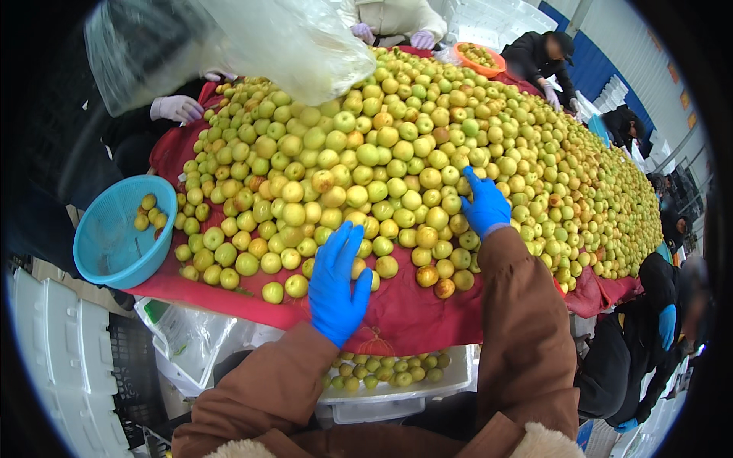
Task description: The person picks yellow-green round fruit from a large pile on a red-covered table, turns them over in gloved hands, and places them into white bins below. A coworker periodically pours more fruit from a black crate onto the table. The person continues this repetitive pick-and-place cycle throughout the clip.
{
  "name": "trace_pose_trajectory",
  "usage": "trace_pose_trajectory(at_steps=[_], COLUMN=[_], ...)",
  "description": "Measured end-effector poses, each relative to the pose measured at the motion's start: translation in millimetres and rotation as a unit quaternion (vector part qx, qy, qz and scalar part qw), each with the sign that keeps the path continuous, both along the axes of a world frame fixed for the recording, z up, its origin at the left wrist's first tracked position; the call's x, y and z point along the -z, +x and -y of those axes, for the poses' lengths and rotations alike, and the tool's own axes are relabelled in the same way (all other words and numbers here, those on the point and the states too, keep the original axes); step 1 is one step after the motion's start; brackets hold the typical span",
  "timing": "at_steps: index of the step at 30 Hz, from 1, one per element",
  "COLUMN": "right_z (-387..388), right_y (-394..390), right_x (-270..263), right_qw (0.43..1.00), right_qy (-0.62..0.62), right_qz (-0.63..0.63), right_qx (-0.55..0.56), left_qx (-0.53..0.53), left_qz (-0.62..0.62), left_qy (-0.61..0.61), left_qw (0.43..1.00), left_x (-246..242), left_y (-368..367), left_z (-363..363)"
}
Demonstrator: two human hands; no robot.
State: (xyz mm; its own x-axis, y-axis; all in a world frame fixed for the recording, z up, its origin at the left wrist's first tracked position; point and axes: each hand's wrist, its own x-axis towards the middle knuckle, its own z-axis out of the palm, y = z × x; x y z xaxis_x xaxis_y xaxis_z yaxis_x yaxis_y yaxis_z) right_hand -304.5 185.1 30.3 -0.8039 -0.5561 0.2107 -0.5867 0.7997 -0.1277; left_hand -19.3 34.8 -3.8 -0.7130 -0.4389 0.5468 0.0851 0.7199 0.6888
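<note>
A large heap of green-yellow round fruit (366,154), some with brown or reddish patches, covers a table draped in red cloth (424,320). My left hand (339,286), in a blue glove, lies at the near edge of the heap with its fingers against a few fruits. Farther up and to the right, my right hand (485,206), also blue-gloved, reaches into the heap; its index finger extends among the fruits and its other fingers are partly hidden. I see no fruit gripped in either hand.
A blue plastic basket (123,246) holding several brownish fruits stands at left. Below the table edge is a white crate of fruit (395,383). Clear plastic (286,46) hangs over the far left. Co-workers' gloved hands (176,108) and an orange basket (480,60) are around the table.
</note>
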Motion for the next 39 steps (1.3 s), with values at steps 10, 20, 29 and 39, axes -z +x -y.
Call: trace_pose_trajectory(at_steps=[10,20,29,39], right_z=[3.9,-21.8,-78.6,-9.8], right_y=[66.1,185.8,73.2,122.9], right_x=[-30.9,-53.4,3.7,-27.4], right_qw=[0.973,0.894,0.972,0.966], right_qy=[-0.185,-0.302,-0.221,-0.242], right_qz=[-0.047,0.216,0.085,-0.013], right_qx=[-0.130,-0.250,-0.004,-0.095], left_qx=[0.118,0.344,0.280,0.310], left_qz=[0.010,-0.021,0.026,-0.094], left_qy=[0.331,0.917,0.910,0.857], left_qw=[0.936,0.202,0.306,0.400], left_x=[-15.3,-19.2,-8.1,-20.8], left_y=[27.9,68.5,87.9,85.8], left_z=[7.9,-24.8,-28.2,5.4])
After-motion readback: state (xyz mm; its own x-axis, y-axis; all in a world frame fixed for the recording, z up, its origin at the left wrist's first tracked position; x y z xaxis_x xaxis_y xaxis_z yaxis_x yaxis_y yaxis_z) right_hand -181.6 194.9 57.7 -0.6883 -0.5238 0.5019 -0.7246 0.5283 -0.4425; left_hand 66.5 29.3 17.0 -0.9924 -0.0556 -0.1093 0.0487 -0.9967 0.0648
